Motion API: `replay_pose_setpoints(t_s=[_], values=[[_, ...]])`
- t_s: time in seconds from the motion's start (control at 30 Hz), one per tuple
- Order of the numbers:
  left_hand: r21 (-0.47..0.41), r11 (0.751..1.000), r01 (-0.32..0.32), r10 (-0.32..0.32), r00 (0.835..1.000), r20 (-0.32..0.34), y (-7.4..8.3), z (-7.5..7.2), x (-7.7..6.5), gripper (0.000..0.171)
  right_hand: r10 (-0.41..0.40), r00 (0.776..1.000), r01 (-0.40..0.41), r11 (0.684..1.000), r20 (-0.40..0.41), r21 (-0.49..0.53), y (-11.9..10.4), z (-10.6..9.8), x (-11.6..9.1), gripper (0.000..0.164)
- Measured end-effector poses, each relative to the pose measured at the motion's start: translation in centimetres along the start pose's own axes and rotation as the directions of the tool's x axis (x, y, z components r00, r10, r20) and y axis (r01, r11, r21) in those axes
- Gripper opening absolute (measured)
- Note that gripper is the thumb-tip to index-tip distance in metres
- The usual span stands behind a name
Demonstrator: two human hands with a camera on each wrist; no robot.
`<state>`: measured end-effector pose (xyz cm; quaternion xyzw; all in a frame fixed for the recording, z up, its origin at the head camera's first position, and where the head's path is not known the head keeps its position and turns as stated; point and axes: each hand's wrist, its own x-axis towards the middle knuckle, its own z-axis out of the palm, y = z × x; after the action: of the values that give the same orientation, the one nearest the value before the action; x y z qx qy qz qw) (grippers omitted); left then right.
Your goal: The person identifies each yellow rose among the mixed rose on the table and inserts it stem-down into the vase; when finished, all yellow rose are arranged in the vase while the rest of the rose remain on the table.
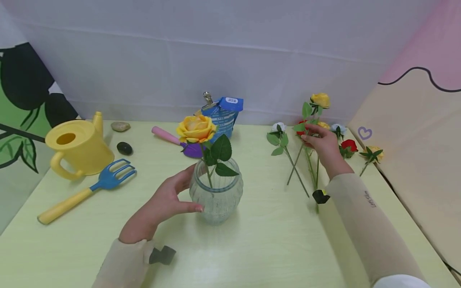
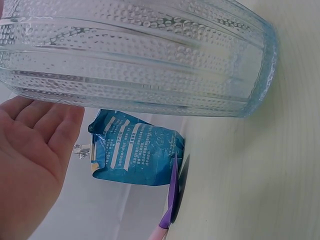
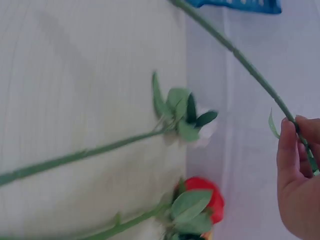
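Observation:
My left hand (image 1: pixel 169 200) holds a ribbed glass vase (image 1: pixel 220 204) from its left side, thumb in front and fingers behind. In the left wrist view, the vase's dimpled wall (image 2: pixel 150 65) fills the top. One yellow-orange rose (image 1: pixel 196 129) stands in the vase, its leaves above the rim. Over at the right, my right hand (image 1: pixel 324 146) pinches the stem of another yellow rose (image 1: pixel 320 100), its bloom above the fingers. The right wrist view shows this green stem (image 3: pixel 255 72) between thumb and fingers. Below the hand lie a white rose (image 1: pixel 278 127) and a red rose (image 1: pixel 348 146).
A yellow watering can (image 1: pixel 81 146), a blue-tined hand fork (image 1: pixel 111 176), a black stone (image 1: pixel 124 148) and a brownish stone (image 1: pixel 120 126) are at the left. Behind the vase are a clipped blue bag (image 1: pixel 223 120) and a purple trowel (image 1: pixel 193 150). Another yellow rose (image 1: pixel 374 154) lies near the right edge.

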<state>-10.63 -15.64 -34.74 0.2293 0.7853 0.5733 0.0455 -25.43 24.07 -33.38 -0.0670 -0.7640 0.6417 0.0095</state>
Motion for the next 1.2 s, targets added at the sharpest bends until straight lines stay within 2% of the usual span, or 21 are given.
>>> replay_pose_setpoints(t_s=[0.3,0.43,0.5,0.63,0.7,0.77,0.9,0.97,1.1,1.2], values=[[0.006,1.0,-0.002,0.002,1.0,0.003,0.1,-0.1,0.0,0.091,-0.12,0.991,0.118,0.992,0.052,0.033,-4.1,2.8,-2.5,0.045],[-0.001,1.0,-0.006,0.006,1.0,0.003,0.1,-0.1,0.0,0.091,-0.208,0.975,0.193,0.969,0.083,0.157,-6.8,4.1,-4.1,0.042],[-0.003,1.0,-0.007,0.007,1.0,0.003,0.1,-0.1,0.0,0.091,-0.268,0.959,0.236,0.934,0.091,0.27,-8.5,4.9,-5.0,0.04],[-0.008,1.0,-0.008,0.008,1.0,0.002,0.0,-0.1,0.0,0.091,-0.383,0.921,0.304,0.814,0.064,0.495,-11.6,6.5,-6.9,0.036],[-0.011,1.0,-0.007,0.007,1.0,0.001,0.0,-0.1,0.0,0.092,-0.423,0.905,0.33,0.762,0.041,0.557,-12.7,7.4,-7.8,0.033],[-0.013,1.0,-0.009,0.009,1.0,0.001,-0.1,-0.1,0.0,0.092,-0.449,0.893,0.359,0.736,0.019,0.574,-13.4,8.3,-8.7,0.032],[-0.013,1.0,-0.014,0.014,1.0,0.003,-0.1,-0.1,-0.1,0.092,-0.509,0.861,0.42,0.728,0.016,0.542,-13.4,9.8,-10.2,0.033],[-0.013,1.0,-0.026,0.026,1.0,0.006,-0.2,-0.1,-0.1,0.092,-0.549,0.835,0.461,0.73,0.031,0.505,-12.9,10.5,-10.8,0.034],[-0.01,0.999,-0.036,0.036,0.999,0.009,-0.2,-0.1,0.0,0.091,-0.605,0.79,0.527,0.752,0.097,0.397,-11.3,11.5,-12.0,0.032],[-0.008,1.0,-0.022,0.022,1.0,0.01,-0.2,-0.1,-0.1,0.092,-0.612,0.77,0.544,0.777,0.181,0.316,-10.2,11.9,-12.8,0.03]])
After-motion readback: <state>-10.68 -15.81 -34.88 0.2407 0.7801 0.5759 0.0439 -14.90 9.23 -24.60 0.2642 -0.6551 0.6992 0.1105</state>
